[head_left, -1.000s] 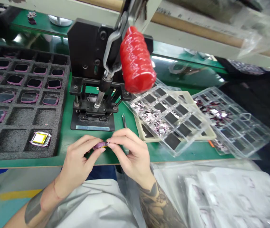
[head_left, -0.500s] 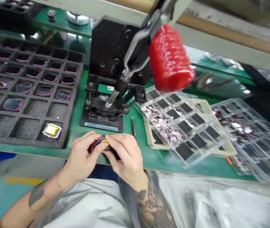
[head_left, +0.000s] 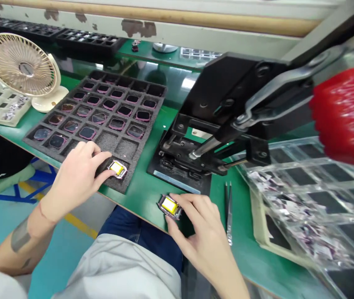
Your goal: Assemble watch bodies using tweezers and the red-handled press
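At the near right corner of the dark foam tray (head_left: 129, 170), my left hand (head_left: 79, 178) has its thumb and index finger on either side of a small watch module (head_left: 119, 169) with a yellow-edged white block. The module sits in or just above its pocket; I cannot tell which. My right hand (head_left: 200, 228) pinches a second watch module (head_left: 169, 206) by its right end, low over the green bench near the front edge. Its yellow-and-white face points up. Black-glass watch screens (head_left: 124, 110) with purple rims fill several tray pockets.
Beyond my right hand stands a black hand press (head_left: 208, 124) with a red-wrapped handle (head_left: 346, 116). Tweezers (head_left: 229, 214) lie right of that hand. Clear compartment trays (head_left: 298, 195) hold small scraps at the right. A cream fan (head_left: 25, 68) stands far left.
My hands have parted: the left moved from the held module to the tray's corner module, while the right keeps the first one. The view has swung left, bringing the fan in.
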